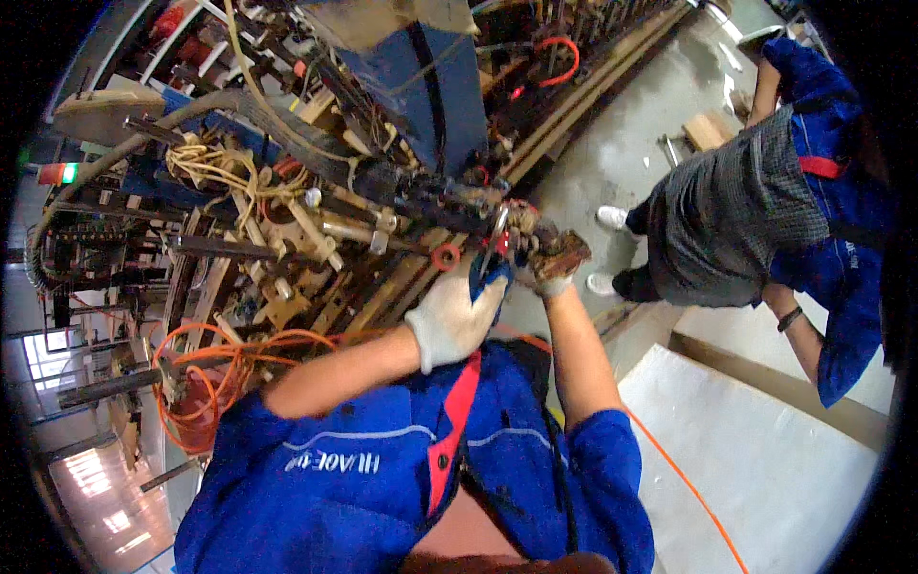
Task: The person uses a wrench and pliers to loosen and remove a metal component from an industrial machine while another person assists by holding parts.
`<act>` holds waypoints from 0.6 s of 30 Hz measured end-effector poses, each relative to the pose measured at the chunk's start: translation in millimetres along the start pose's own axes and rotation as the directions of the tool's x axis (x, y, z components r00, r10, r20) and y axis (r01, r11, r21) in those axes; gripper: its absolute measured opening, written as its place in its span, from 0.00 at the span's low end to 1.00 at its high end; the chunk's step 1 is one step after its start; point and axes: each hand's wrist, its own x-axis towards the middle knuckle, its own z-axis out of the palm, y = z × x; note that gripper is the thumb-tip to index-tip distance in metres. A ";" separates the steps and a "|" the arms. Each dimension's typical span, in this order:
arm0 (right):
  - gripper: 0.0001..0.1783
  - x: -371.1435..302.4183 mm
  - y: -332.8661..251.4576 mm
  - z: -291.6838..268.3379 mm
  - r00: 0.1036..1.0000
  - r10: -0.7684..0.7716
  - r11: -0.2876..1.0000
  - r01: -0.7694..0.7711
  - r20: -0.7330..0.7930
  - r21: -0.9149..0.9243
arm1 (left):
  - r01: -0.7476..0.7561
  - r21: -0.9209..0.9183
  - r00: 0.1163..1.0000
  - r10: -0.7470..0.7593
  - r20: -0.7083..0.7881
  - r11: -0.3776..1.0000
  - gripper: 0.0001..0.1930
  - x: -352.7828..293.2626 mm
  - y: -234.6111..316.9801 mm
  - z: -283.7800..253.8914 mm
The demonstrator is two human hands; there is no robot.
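Note:
My left hand (461, 308), in a pale glove with a grey cuff, is closed round a blue-handled tool (490, 275). The tool's narrow metal end (499, 230) points up toward the dark machine head (449, 203). Close beside it, my right hand (550, 263) wears a badly stained glove with a brown patch on it. Its fingers reach in at the end of the machine head, and whatever they touch or hold is hidden. A red ring (446, 255) sits on the machine just left of the tool.
A long machine with rods, bundled cords (206, 163) and a thick grey hose (287, 124) fills the left. Orange air hose (206, 373) coils beside my left elbow, and more runs past my right side. A co-worker (736, 206) stands right, near white boards (736, 450).

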 end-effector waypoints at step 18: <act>0.35 93.4 54.5 -39.7 0.987 -0.126 0.992 0.123 -0.101 -0.037 | 0.086 -0.209 0.996 -0.091 -0.013 0.974 0.18 -9.8 16.9 -2.3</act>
